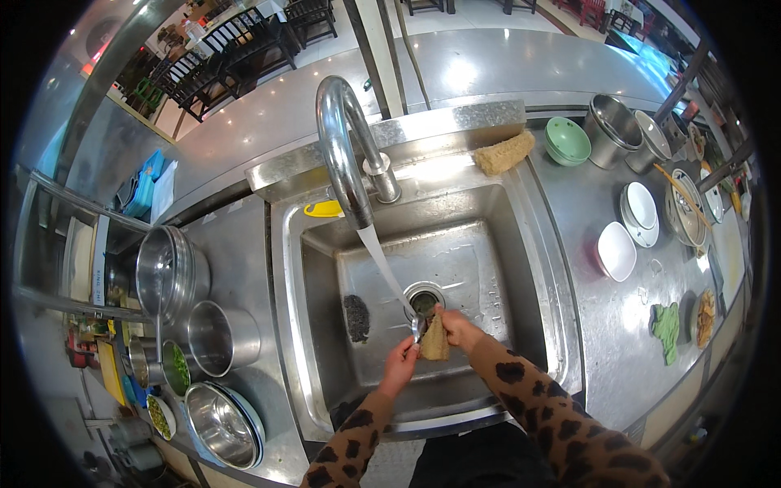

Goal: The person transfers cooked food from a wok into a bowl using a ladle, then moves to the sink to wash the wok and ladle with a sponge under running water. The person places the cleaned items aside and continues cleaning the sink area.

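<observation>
Over the stainless steel sink (390,262), my left hand (399,366) grips a small shiny metal utensil (417,328), which looks like a spoon. Tan scrubbing cloth (434,343) hangs from the fingers of my right hand (457,326), close beside the utensil. From the curved chrome faucet (341,146) a stream of water (384,268) runs down to where the utensil is. Just beyond my hands lies the round drain (424,299), partly covered by them. A dark steel-wool scourer (356,318) rests on the sink floor to the left.
A tan sponge (505,152) and a yellow-handled tool (323,209) lie on the sink's back rim. Steel pots (223,338) and stacked basins (223,427) stand left. On the right counter are green bowls (567,141), white bowls (616,251) and a green cloth (665,332).
</observation>
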Demonstrator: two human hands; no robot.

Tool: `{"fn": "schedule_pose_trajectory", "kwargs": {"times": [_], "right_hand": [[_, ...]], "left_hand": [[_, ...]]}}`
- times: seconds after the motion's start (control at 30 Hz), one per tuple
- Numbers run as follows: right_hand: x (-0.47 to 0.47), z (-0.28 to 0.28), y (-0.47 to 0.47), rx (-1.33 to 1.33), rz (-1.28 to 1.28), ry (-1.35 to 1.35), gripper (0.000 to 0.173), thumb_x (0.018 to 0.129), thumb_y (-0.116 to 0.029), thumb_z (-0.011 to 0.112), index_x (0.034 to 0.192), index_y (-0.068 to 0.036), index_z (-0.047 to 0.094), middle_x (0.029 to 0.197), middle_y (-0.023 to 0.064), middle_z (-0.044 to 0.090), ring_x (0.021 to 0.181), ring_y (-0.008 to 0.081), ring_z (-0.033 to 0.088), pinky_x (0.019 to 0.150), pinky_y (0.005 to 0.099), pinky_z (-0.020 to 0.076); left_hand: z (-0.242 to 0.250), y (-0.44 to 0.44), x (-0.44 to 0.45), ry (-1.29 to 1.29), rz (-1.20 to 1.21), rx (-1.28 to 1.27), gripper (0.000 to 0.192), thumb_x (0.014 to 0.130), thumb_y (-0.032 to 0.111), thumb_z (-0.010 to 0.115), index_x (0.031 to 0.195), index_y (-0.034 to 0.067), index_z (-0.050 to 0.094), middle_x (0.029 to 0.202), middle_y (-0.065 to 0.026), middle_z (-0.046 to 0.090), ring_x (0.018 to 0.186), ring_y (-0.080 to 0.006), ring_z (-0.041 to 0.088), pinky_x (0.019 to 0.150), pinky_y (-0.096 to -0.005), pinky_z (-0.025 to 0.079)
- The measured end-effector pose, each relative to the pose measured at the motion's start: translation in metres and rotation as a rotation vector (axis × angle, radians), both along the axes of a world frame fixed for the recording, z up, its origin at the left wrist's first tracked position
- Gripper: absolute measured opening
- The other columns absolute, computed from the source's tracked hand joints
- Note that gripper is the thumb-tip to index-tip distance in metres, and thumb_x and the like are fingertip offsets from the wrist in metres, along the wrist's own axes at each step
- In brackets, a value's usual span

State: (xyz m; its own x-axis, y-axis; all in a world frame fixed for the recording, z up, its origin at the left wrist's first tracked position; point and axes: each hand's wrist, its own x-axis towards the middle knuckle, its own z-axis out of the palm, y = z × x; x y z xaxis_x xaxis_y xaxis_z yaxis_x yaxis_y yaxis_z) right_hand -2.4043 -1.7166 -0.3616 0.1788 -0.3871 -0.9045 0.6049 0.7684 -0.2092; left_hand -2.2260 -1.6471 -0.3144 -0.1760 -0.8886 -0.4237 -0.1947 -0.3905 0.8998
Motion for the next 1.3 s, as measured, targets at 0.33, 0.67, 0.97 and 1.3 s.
{"fn": "schedule_pose_trajectory", "kwargs": {"times": [0.33, 0.67, 0.97, 1.3], "right_hand": [[-0.006, 0.064, 0.009, -0.365, 0.091, -0.051, 0.028, 0.099, -0.026, 0.055, 0.119, -0.007, 0.058, 0.098, 0.0056, 0.066, 0.085, 0.0177, 0.066, 0.075, 0.0328, 0.0546], [0.032, 0.061, 0.008, -1.007, 0.523, 0.917, 0.029, 0.097, -0.024, 0.053, 0.107, 0.003, 0.057, 0.096, 0.0234, 0.064, 0.09, 0.0421, 0.062, 0.081, 0.0446, 0.0496], [0.004, 0.053, -0.021, -0.627, 0.27, 0.698, 0.043, 0.097, -0.037, 0.056, 0.107, 0.005, 0.054, 0.109, 0.0196, 0.063, 0.102, 0.0286, 0.06, 0.092, 0.0403, 0.0477], [0.014, 0.061, -0.002, -1.34, 0.598, 1.057, 0.049, 0.093, -0.016, 0.058, 0.14, -0.011, 0.045, 0.125, 0.021, 0.052, 0.116, 0.0391, 0.049, 0.101, 0.0421, 0.0394]], "left_hand": [[0.055, -0.022, 0.008, 0.393, 0.166, 0.463, 0.01, 0.1, 0.02, 0.053, 0.095, 0.011, 0.054, 0.077, 0.0033, 0.052, 0.053, -0.0035, 0.033, 0.045, -0.0206, 0.025], [0.07, -0.014, -0.001, 0.566, 0.214, 0.602, 0.011, 0.103, 0.021, 0.047, 0.106, 0.012, 0.053, 0.076, 0.0028, 0.047, 0.051, -0.004, 0.031, 0.043, -0.0199, 0.025], [0.047, -0.034, -0.006, 0.556, 0.277, 0.608, 0.01, 0.103, 0.017, 0.046, 0.11, 0.013, 0.051, 0.084, 0.0023, 0.049, 0.057, -0.0044, 0.033, 0.044, -0.0195, 0.025], [0.052, -0.06, -0.006, 0.544, 0.324, 0.65, 0.024, 0.102, 0.012, 0.043, 0.125, 0.019, 0.051, 0.087, 0.0033, 0.044, 0.062, -0.0096, 0.041, 0.044, -0.0207, 0.027]]}}
